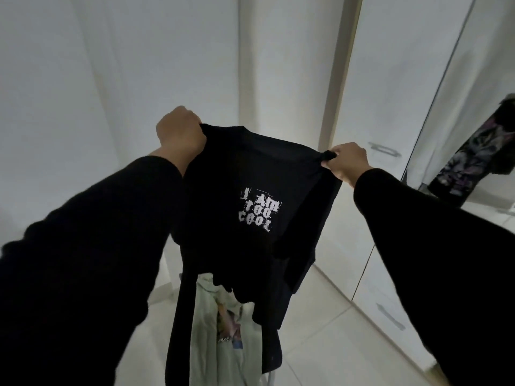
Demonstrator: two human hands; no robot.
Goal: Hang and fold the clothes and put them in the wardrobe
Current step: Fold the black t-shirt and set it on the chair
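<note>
From the head camera, a black T-shirt (245,196) is held up in the air in front of the person by its two shoulders. The left hand (179,132) is closed in a fist around the shirt's left shoulder, with the cloth bunched inside the curled fingers at the top left corner of the garment. The right hand (347,162) pinches the opposite shoulder, where a small fold of black fabric is caught between thumb and fingers at the top right corner. The neckline runs between the two hands, sloping down toward the right one, and the body of the shirt hangs below both grips. A white print (260,210) reading "I Am too cool" faces the camera on the chest, nearer the right hand. Both arms wear black sleeves (92,246).

Below the hem, a pale printed garment (223,330) lies lower down, partly hidden by the shirt. White wardrobe doors (390,79) with a metal handle (384,149) stand to the right. At the far right edge a dark printed garment (471,160) hangs. The floor is pale tile (320,344).
</note>
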